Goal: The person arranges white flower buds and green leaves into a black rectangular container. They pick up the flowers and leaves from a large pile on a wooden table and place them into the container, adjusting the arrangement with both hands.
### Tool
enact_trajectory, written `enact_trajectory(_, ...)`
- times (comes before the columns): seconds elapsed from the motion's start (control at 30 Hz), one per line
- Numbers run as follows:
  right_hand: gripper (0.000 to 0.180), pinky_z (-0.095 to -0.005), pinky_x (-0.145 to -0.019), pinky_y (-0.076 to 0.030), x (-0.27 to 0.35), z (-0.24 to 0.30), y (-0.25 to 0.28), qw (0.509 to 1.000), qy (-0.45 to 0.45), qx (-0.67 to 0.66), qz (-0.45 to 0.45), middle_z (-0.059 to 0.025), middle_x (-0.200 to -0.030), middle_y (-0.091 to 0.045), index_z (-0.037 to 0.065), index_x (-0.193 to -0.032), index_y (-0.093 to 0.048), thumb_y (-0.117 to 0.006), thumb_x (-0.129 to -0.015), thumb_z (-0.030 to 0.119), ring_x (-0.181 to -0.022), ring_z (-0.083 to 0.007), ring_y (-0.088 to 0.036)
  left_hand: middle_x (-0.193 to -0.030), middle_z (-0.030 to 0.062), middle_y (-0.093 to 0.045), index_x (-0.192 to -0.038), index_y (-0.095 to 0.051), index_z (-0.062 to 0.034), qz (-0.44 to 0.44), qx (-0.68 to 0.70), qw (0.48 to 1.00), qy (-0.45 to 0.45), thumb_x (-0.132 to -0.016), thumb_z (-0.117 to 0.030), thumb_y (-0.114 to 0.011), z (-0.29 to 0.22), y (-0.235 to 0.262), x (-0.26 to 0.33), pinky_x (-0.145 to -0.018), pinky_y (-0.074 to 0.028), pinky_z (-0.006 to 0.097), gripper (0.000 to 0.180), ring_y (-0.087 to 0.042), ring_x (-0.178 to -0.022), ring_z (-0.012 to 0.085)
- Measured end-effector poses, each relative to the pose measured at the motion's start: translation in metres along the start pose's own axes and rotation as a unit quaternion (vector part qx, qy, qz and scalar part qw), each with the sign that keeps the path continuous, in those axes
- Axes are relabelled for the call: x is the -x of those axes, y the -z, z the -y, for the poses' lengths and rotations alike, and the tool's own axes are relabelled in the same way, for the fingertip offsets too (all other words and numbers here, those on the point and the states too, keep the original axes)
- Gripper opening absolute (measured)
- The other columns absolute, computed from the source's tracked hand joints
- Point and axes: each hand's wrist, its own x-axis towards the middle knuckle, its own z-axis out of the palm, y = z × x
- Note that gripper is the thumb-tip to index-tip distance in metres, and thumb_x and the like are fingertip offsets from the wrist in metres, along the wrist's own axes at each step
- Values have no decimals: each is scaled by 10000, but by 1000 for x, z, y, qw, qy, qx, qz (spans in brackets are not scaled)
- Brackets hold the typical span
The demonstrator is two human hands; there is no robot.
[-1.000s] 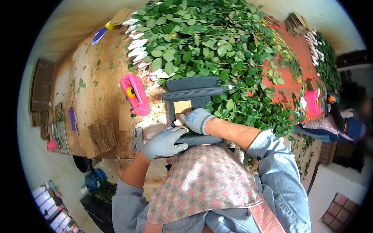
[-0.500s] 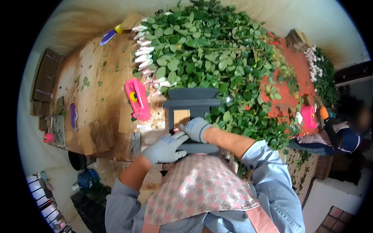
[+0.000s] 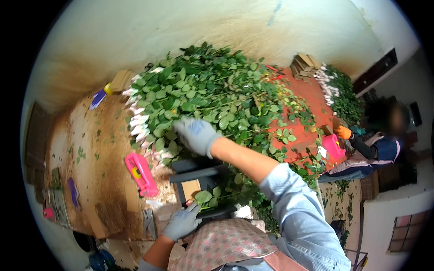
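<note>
Grey-gloved right hand spread loose on leafy stems, left hand pinching stems at dark stand, pink tool left of stand

Both hands wear grey knitted work gloves with a smoother coated palm side. The glove on the right hand carries a faint bluish marking on its back; the one on the left hand is plain, with a ribbed cuff. The right arm has a light blue denim sleeve pushed up toward the elbow. A pinkish-brown patterned apron with a pale strap covers the front.
</note>
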Motion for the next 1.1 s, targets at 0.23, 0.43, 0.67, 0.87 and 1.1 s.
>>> enact_trajectory(0.23,397,-453,-960,-460,-2,-122,-40,931,-212,264,138,-139,-1239,-633,54,-1274,-586,-634,-904,187,-1150,-330,-601,-1460,183,-548,-1420,-519,-74,27,26,999,-2,-917,-298,-613,3,-2,-8,-963,-510,515,559,-631,-1139,439)
enact_trajectory(0.43,255,-465,-825,-433,7,-101,-25,903,-121,379,164,-75,-1077,-691,132,-1193,-669,-539,-985,202,-1051,-273,-637,-1389,191,-602,-1417,-530,-79,6,16,1000,8,-932,-330,-636,5,-8,-6,-946,-517,526,556,-646,-1096,447)
enact_trajectory(0.67,142,-433,-852,-421,5,-46,106,895,45,435,-84,-46,-928,-636,158,-995,-665,-572,-918,232,-943,-237,-608,-1348,220,-624,-1381,-568,-66,-45,7,998,-32,-937,-313,-661,4,-8,-9,-938,-529,506,516,-646,-1114,440)
enact_trajectory(0.87,215,-410,-849,-452,78,16,166,917,77,386,-63,-46,-974,-616,146,-1066,-635,-626,-855,185,-957,-233,-607,-1462,245,-557,-1419,-579,-72,-37,23,999,19,-935,-380,-638,0,-5,3,-1053,-480,514,577,-604,-1230,452)
enact_trajectory(1.1,248,-431,-857,-458,244,27,104,948,-94,259,160,-75,-1020,-647,164,-1122,-666,-589,-887,153,-996,-284,-613,-1322,194,-636,-1382,-579,-94,-13,-70,997,19,-975,-397,-599,-2,-10,0,-1015,-490,500,508,-614,-1199,406)
